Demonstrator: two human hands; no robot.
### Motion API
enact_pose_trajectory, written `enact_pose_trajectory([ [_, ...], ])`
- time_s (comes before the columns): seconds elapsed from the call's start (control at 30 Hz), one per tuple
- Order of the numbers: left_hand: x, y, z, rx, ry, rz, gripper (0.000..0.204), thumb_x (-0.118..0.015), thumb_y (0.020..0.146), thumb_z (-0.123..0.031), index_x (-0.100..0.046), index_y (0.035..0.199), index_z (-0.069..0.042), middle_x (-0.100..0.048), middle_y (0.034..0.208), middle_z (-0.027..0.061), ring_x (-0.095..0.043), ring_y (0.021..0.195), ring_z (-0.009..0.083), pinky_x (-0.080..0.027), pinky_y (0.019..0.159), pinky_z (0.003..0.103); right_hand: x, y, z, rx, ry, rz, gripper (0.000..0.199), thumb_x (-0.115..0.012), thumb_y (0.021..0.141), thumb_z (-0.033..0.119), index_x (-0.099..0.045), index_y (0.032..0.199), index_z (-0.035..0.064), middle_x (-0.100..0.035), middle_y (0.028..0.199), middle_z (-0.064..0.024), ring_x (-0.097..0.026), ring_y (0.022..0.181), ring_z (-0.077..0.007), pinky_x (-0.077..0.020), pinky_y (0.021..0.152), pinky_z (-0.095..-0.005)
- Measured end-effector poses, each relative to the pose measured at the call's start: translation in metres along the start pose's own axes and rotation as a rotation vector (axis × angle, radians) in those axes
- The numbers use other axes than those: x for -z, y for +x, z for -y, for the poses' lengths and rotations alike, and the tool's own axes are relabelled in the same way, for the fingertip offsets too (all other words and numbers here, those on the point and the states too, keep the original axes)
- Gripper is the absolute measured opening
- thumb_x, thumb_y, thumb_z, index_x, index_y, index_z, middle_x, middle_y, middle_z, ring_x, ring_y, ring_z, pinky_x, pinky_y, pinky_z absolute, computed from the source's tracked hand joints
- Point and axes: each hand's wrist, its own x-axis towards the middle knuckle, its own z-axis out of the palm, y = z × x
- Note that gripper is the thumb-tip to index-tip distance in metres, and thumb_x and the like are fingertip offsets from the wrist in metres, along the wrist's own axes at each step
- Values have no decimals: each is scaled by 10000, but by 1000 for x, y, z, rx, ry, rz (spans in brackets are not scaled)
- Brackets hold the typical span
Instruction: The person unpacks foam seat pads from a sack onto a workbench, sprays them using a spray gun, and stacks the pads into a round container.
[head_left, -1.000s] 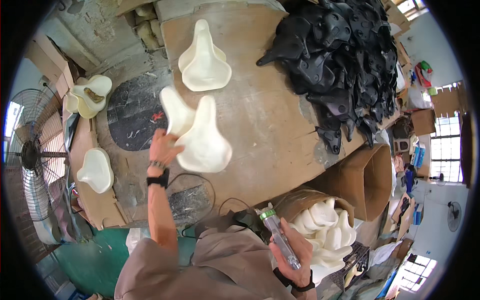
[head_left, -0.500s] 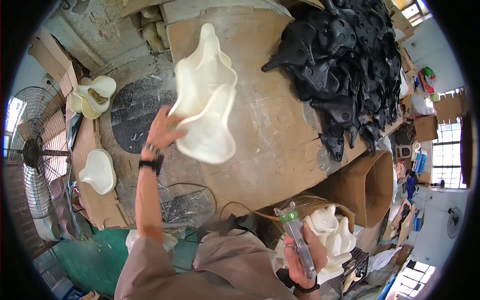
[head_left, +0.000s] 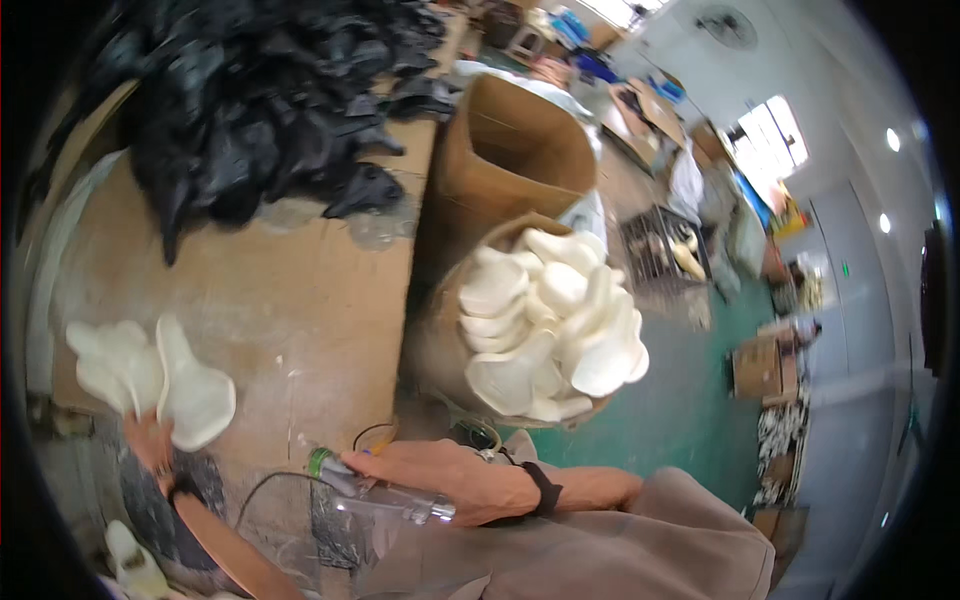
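Two white saddle-shaped pads, a ribbed-looking one (head_left: 118,368) and a smoother one (head_left: 198,392), lie side by side on the cardboard-covered table (head_left: 310,340). At their near edge is my left hand (head_left: 150,443), its fingers stretched out and touching the pads. My right hand (head_left: 425,470) is closed around a slim silver-grey, partly see-through hand tool (head_left: 390,502) with a green ring at one end. The tool is held low near the table's front edge, apart from the pads. Blur hides its finer parts.
A heap of black saddle-shaped shells (head_left: 260,120) covers the table's far side. To its right stand an open cardboard box (head_left: 520,175) and a container heaped with white pads (head_left: 555,320). A dark cord (head_left: 262,487) crosses the near table. Another white pad (head_left: 135,562) lies lower left.
My view has swung to the right, bringing the full container of pads into sight. The pads' spread on the table looks the same. My right hand still holds the tool, now turned sideways.
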Motion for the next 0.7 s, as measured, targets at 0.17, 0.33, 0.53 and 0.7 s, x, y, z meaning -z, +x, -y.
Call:
enact_pose_trajectory([
  [0.17, 7, -78, -91, 27, -78, 43, 539, -826, 696, -248, -703, 1147, 20, -493, 1400, 232, -511, 1231, 389, -415, 1043, 463, 19, -58, -7, -60, 23, -25, 889, -713, 839, 96, -259, 1601, 35, -595, 1253, -193, -603, 1080, -392, -490, 923, -420],
  [0.33, -25, -120, -205, 258, -505, 391, 528, -813, 758, -251, -673, 1164, 56, -585, 1205, 143, -578, 994, 268, -465, 900, 362, 27, -103, -5, 48, 14, -242, 909, -741, 757, 37, -327, 1566, 29, -610, 1129, -181, -615, 971, -392, -500, 825, -410],
  [0.53, -96, -126, -390, 15, -828, 682, 435, -755, 792, -258, -689, 1130, 6, -683, 1057, 88, -602, 941, 195, -474, 838, 338, 45, -168, 9, -68, -2, -312, 886, -705, 767, -4, -323, 1566, 22, -613, 1227, -168, -624, 1048, -371, -511, 884, -424],
  [0.7, -189, -106, -542, -198, -962, 1151, 561, -743, 787, -282, -645, 1248, 22, -700, 1126, 94, -651, 981, 207, -494, 881, 342, 58, -220, 13, -187, -65, -520, 741, -645, 801, 31, -416, 1500, -55, -633, 1240, -199, -642, 1058, -366, -511, 935, -416],
])
